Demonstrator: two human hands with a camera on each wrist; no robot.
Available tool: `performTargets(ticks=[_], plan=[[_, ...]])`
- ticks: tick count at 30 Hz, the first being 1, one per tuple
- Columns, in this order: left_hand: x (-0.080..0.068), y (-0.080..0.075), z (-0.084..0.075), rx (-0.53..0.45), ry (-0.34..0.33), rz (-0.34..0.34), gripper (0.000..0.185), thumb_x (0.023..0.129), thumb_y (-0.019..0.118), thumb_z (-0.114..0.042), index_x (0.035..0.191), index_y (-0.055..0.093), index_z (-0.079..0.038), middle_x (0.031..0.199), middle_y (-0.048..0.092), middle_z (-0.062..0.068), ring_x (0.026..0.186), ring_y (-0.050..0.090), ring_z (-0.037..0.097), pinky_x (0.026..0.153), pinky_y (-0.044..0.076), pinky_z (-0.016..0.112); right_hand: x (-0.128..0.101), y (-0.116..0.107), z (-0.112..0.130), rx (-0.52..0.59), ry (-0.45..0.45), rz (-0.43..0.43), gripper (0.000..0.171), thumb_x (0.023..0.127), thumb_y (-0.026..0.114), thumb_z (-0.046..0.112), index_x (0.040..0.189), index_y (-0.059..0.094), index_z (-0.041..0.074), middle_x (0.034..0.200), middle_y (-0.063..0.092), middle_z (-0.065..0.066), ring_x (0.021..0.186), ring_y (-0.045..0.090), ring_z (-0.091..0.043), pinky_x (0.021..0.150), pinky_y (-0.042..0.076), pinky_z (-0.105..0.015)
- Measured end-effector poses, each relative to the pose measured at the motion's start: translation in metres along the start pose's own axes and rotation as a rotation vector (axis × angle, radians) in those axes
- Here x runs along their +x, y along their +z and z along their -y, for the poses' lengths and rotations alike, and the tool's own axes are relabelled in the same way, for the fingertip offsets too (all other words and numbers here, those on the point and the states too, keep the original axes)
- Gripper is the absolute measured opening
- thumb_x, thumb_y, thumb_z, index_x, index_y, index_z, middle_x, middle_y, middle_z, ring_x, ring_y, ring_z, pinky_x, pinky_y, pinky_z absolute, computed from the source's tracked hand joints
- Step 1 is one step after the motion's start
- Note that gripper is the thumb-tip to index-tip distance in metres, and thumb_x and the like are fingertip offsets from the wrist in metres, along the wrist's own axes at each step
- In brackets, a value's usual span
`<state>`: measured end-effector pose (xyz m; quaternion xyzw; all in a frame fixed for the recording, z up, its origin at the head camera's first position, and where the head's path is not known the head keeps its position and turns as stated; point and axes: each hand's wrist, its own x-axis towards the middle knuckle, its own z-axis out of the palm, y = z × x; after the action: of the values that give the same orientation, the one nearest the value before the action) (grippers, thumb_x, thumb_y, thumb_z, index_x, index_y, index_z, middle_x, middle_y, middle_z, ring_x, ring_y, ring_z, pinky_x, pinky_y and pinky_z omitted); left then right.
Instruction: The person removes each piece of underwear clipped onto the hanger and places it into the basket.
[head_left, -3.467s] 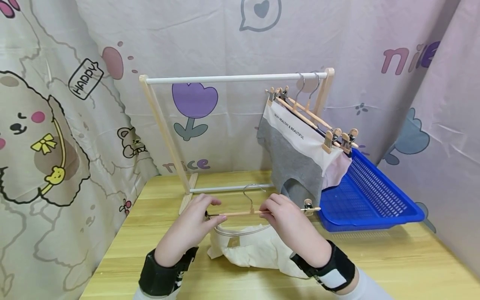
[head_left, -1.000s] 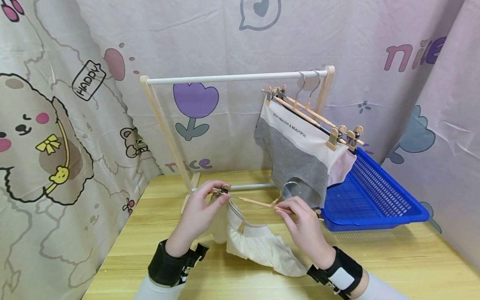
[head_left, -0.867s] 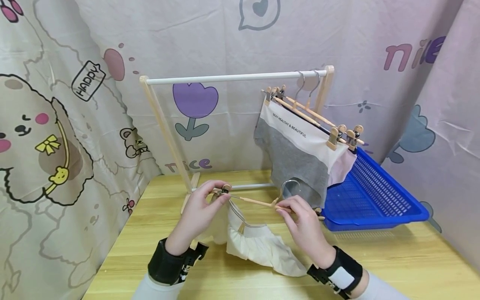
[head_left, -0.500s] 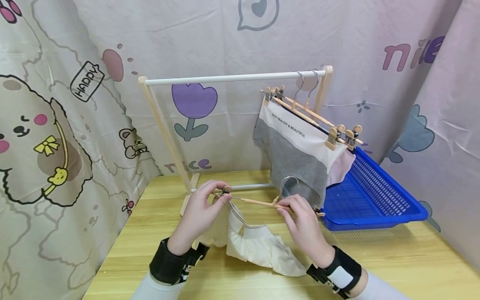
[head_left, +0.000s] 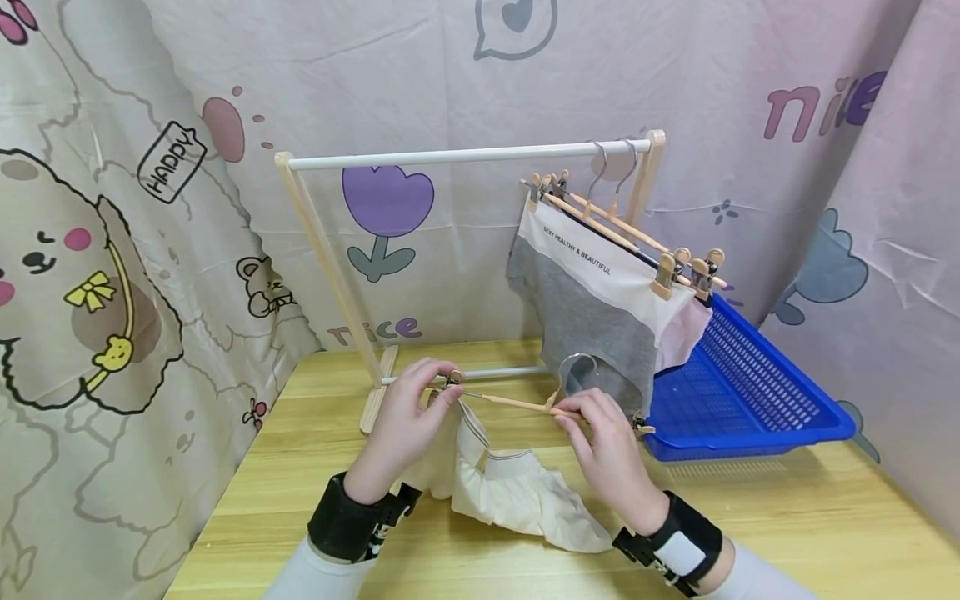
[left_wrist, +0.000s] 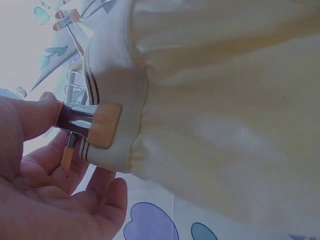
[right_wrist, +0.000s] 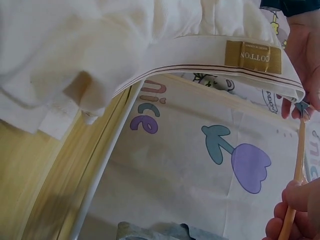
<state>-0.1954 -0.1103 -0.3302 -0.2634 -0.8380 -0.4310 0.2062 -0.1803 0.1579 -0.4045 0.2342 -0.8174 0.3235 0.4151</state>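
Note:
A wooden clip hanger (head_left: 517, 405) is held low over the table, tilted down to the right. My left hand (head_left: 442, 393) pinches its left clip (head_left: 452, 381), which is clamped on the waistband of cream underwear (head_left: 517, 493). In the left wrist view the clip (left_wrist: 95, 124) bites the striped waistband, and my thumb (left_wrist: 30, 116) presses its lever. My right hand (head_left: 567, 414) pinches the hanger bar near the metal hook (head_left: 573, 365). The right clip (head_left: 640, 427) hangs free of cloth. The right wrist view shows the waistband's COTTON label (right_wrist: 252, 54) and the bar (right_wrist: 296, 185).
A wooden rack with a white top rail (head_left: 450, 156) stands behind my hands. Two hangers with grey underwear (head_left: 592, 321) and other garments hang at its right end. A blue basket (head_left: 750, 392) leans at the right. Printed curtains surround the wooden table (head_left: 787, 517).
Since 3.5 s ago the hanger's left end rose and its left clip took the cream waistband, lifting it off the table. Over the last second my hands barely moved.

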Motion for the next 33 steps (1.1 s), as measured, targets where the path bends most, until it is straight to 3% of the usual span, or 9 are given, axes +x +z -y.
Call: performTargets(ticks=[11, 14, 18, 21, 24, 27, 30, 33], plan=[[-0.0023, 0.0053, -0.005, 0.023, 0.006, -0.072, 0.01, 0.094, 0.075, -0.013, 0.104, 0.074, -0.01, 0.108, 0.073, 0.004, 0.108, 0.066, 0.023, 0.094, 0.052, 0.045, 0.0014, -0.0017, -0.0009, -0.004, -0.003, -0.009, 0.024, 0.082, 0.08, -0.008, 0.097, 0.069, 0.007, 0.095, 0.065, -0.004, 0.091, 0.06, -0.02, 0.082, 0.042, -0.026], [-0.0032, 0.0062, -0.0057, 0.014, -0.005, -0.081, 0.009, 0.094, 0.075, -0.013, 0.103, 0.074, -0.013, 0.106, 0.073, 0.002, 0.104, 0.065, 0.019, 0.081, 0.052, 0.036, 0.0019, -0.0018, -0.0008, -0.004, -0.009, -0.016, 0.024, 0.081, 0.08, -0.008, 0.097, 0.069, 0.007, 0.095, 0.065, -0.004, 0.092, 0.06, -0.021, 0.083, 0.042, -0.027], [-0.0038, 0.0067, -0.0061, 0.001, -0.012, -0.083, 0.009, 0.095, 0.074, -0.011, 0.104, 0.074, -0.013, 0.105, 0.072, 0.002, 0.098, 0.063, 0.017, 0.059, 0.044, 0.025, 0.0024, -0.0017, -0.0008, -0.001, -0.012, -0.019, 0.024, 0.081, 0.08, -0.008, 0.097, 0.069, 0.007, 0.095, 0.065, -0.004, 0.092, 0.06, -0.021, 0.084, 0.042, -0.028], [-0.0041, 0.0069, -0.0057, -0.02, -0.027, -0.063, 0.011, 0.094, 0.074, -0.01, 0.105, 0.073, -0.013, 0.107, 0.072, 0.003, 0.095, 0.061, 0.017, 0.054, 0.04, 0.024, 0.0024, -0.0015, -0.0009, -0.002, -0.014, -0.02, 0.024, 0.081, 0.08, -0.008, 0.097, 0.069, 0.007, 0.095, 0.065, -0.004, 0.092, 0.06, -0.021, 0.083, 0.042, -0.027], [-0.0048, 0.0066, -0.0058, -0.03, -0.05, -0.019, 0.013, 0.096, 0.073, -0.011, 0.108, 0.072, -0.012, 0.113, 0.07, 0.004, 0.098, 0.06, 0.018, 0.06, 0.046, 0.026, 0.0025, -0.0016, -0.0008, -0.005, -0.02, -0.021, 0.025, 0.081, 0.08, -0.008, 0.097, 0.069, 0.007, 0.095, 0.065, -0.004, 0.091, 0.059, -0.02, 0.082, 0.041, -0.027], [-0.0052, 0.0066, -0.0052, -0.03, -0.059, 0.022, 0.015, 0.097, 0.071, -0.013, 0.112, 0.07, -0.012, 0.117, 0.069, 0.005, 0.106, 0.062, 0.019, 0.079, 0.053, 0.033, 0.0026, -0.0019, -0.0004, -0.006, -0.023, -0.02, 0.025, 0.081, 0.08, -0.008, 0.097, 0.07, 0.007, 0.095, 0.065, -0.003, 0.091, 0.059, -0.02, 0.082, 0.041, -0.027], [-0.0048, 0.0066, -0.0047, -0.025, -0.068, 0.043, 0.015, 0.099, 0.068, -0.015, 0.114, 0.068, -0.012, 0.118, 0.067, 0.004, 0.112, 0.062, 0.02, 0.092, 0.052, 0.041, 0.0026, -0.0023, 0.0002, -0.007, -0.023, -0.02, 0.025, 0.082, 0.08, -0.007, 0.098, 0.07, 0.008, 0.096, 0.066, -0.003, 0.091, 0.059, -0.02, 0.082, 0.041, -0.027], [-0.0041, 0.0069, -0.0043, -0.031, -0.089, 0.062, 0.016, 0.1, 0.067, -0.016, 0.115, 0.068, -0.012, 0.118, 0.066, 0.003, 0.113, 0.06, 0.021, 0.094, 0.051, 0.043, 0.0022, -0.0025, 0.0001, -0.01, -0.023, -0.024, 0.025, 0.081, 0.08, -0.007, 0.098, 0.07, 0.007, 0.096, 0.065, -0.003, 0.09, 0.059, -0.019, 0.081, 0.041, -0.026]])
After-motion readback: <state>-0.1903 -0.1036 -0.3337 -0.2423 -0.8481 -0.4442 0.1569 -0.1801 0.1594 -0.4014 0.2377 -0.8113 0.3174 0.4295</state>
